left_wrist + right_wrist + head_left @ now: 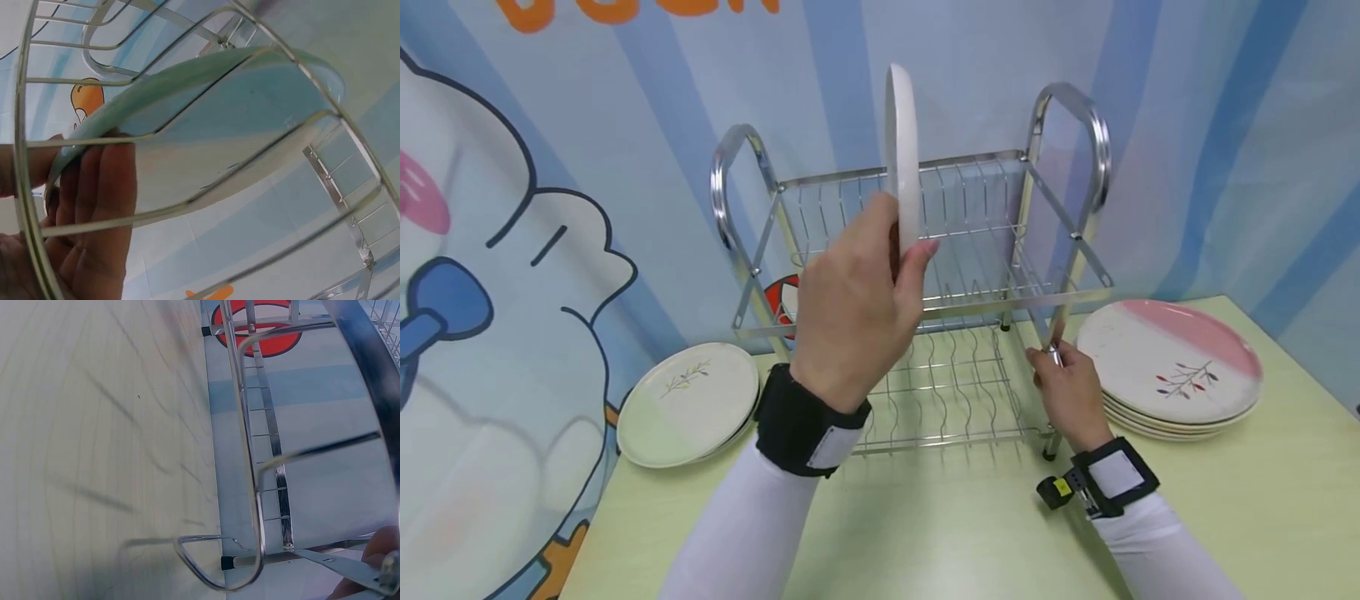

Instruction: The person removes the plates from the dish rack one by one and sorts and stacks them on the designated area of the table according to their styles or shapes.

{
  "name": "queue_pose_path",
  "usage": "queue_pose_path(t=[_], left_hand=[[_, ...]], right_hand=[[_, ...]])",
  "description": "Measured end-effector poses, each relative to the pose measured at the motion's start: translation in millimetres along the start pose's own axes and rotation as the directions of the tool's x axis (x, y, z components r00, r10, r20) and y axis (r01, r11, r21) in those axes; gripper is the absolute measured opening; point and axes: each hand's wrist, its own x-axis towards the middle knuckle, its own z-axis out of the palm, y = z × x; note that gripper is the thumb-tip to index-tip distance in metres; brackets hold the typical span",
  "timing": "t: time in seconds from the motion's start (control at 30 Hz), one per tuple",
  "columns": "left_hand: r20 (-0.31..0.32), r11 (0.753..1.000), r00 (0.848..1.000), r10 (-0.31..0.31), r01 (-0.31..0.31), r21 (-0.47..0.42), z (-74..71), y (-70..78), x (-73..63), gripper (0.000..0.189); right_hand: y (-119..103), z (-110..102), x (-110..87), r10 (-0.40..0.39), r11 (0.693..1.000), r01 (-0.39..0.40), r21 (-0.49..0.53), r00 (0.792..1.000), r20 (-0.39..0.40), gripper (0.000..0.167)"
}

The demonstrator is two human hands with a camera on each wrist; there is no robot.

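Note:
My left hand (pixel 857 308) pinches a plate (pixel 906 150) by its lower edge, thumb on one side and fingers on the other. It stands upright, edge-on in the head view, over the upper tier of a chrome two-tier dish rack (pixel 985 306). Through the rack's wires, the left wrist view shows the plate's (pixel 212 153) pale face with a blue-green part. Low on the rack's front right leg, my right hand (pixel 1067 392) grips the metal. Only a bit of that hand (pixel 381 550) shows in the right wrist view.
Right of the rack, a stack of pink-and-white plates (pixel 1172 367) with a twig pattern lies on the pale table (pixel 955 533). Left of it lie stacked green-and-white plates (pixel 688 408). Behind stands a blue striped cartoon backdrop (pixel 647 167). The lower wire tier (pixel 940 442) sits near the tabletop.

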Motion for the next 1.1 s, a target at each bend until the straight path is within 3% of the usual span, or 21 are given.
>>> queue_pose_path(t=[0.17,0.43,0.63,0.9,1.1], left_hand=[[-0.013,0.997,1.000,-0.007,0.006,-0.083,-1.7,-1.7,-1.1,0.021],[-0.041,0.989,0.997,0.063,-0.068,-0.135,-1.4,-3.7,-2.5,0.020],[-0.105,0.975,0.989,0.106,-0.124,-0.184,-0.6,-6.1,-3.1,0.020],[-0.232,0.946,0.956,0.179,-0.232,-0.225,-7.5,-4.7,-5.5,0.023],[-0.313,0.934,0.919,0.239,-0.306,-0.186,-17.0,-3.8,-9.5,0.023]], right_hand=[[-1,1,0.2,-0.009,1.000,0.009,-0.006,1.000,0.002,0.035],[0,1,0.8,-0.002,1.000,0.002,0.001,1.000,0.001,0.033],[2,2,2.2,-0.006,1.000,0.006,-0.004,1.000,-0.008,0.032],[2,1,3.2,-0.004,1.000,0.004,-0.005,1.000,-0.007,0.030],[3,1,3.8,-0.003,1.000,0.003,-0.009,1.000,-0.010,0.032]])
